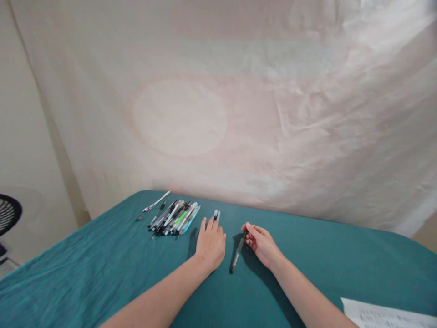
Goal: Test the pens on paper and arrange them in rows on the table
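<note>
My right hand (261, 243) pinches one end of a dark pen (238, 253), which slants down toward me. My left hand (210, 243) lies palm down with its fingers stretched out, just left of that pen. Past its fingertips the ends of a couple of light pens (217, 214) show; the rest of them is hidden under the hand. To the left lies a pile of several pens (175, 218), mostly black, grey and clear, with a green one (180, 219) among them.
Left of the pile, a dark pen (159, 209) and a long thin white-and-dark item (153, 205) lie apart. A green cloth (136, 273) covers the table. Written paper (382, 314) lies at the near right. A black fan (8, 214) stands at the left edge, and a pale sheet (256, 114) hangs behind.
</note>
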`<state>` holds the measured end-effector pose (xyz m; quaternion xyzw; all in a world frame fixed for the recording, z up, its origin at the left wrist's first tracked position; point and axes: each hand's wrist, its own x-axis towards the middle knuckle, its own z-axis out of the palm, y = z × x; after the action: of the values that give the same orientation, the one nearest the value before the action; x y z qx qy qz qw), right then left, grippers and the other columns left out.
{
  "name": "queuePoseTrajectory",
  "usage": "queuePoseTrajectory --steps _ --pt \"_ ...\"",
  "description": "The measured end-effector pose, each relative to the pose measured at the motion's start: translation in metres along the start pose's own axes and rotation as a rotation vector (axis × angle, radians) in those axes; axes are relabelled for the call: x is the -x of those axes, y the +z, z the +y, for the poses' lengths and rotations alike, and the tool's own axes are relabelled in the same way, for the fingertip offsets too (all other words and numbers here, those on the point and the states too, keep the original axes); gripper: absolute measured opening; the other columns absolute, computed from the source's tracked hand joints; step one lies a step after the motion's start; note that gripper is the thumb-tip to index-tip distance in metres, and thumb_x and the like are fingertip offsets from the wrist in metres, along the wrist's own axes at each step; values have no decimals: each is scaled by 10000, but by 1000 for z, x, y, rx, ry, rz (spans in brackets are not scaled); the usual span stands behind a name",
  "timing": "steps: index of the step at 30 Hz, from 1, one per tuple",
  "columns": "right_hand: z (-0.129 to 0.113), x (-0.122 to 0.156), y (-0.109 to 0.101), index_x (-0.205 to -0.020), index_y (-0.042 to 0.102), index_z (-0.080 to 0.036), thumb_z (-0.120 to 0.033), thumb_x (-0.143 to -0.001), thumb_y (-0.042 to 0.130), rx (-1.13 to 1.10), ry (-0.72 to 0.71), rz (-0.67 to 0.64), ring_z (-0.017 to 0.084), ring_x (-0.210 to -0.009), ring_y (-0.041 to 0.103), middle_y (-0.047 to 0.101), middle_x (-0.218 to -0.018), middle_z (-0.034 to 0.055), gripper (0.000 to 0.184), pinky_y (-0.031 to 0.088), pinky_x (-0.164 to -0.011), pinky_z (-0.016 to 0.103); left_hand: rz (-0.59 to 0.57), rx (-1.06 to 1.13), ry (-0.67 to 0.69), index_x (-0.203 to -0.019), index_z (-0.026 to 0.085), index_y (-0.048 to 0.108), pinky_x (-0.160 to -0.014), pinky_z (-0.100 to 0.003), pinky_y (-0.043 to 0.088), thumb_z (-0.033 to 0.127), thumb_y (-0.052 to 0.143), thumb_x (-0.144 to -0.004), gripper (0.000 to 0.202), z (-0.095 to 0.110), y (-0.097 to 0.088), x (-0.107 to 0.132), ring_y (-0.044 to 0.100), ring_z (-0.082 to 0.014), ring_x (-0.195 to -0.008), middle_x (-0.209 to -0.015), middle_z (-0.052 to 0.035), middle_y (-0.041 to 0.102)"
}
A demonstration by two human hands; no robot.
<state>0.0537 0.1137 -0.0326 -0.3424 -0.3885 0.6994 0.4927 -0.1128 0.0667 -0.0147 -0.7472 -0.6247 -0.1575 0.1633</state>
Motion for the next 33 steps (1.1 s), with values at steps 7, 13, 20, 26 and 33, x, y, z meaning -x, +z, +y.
queuePoseTrajectory --steps 7,13,20,26,33 --pt "1 -2 -2 -687 652 -122 -363 -645 677 -14 -3 0 39 -474 424 527 -569 -13 246 377 -435 137 29 168 -13 -968 102 560 -992 -452 178 289 348 -829 315 4 -8 0 331 -256 -1174 -1170 -148 487" --pt "0 1 2 -731 653 -126 -349 -676 653 -7 -15 -54 52 -506 452 540 -578 -12 229 378 -473 151 -104 864 -121 -1048 159 447 -770 -337 434 357 379 -814 314 30 -13 1 551 -159 -838 -996 -82 534" --pt "0 3 3 -771 661 -129 -360 -669 650 -1 -7 -67 64 -489 452 545 -560 -12 252 368 -469 171 -369 1389 -492 -835 164 385 -362 -175 347 311 444 -764 173 46 -3 4 425 -59 -373 -540 63 456" --pt "-4 3 5 -795 652 -131 -371 -638 668 -45 21 -32 74 -482 476 600 -646 13 287 391 -464 197 -354 1434 -532 -737 173 394 -368 -177 329 306 407 -783 142 45 -8 4 406 -58 -359 -476 78 420" --pt "-2 2 7 -591 557 -143 -381 -590 706 -28 -15 27 47 -385 410 473 -446 -52 281 340 -411 180 -363 1461 -503 -754 164 415 -400 -173 316 340 424 -773 178 46 -4 6 407 -51 -389 -500 67 450"
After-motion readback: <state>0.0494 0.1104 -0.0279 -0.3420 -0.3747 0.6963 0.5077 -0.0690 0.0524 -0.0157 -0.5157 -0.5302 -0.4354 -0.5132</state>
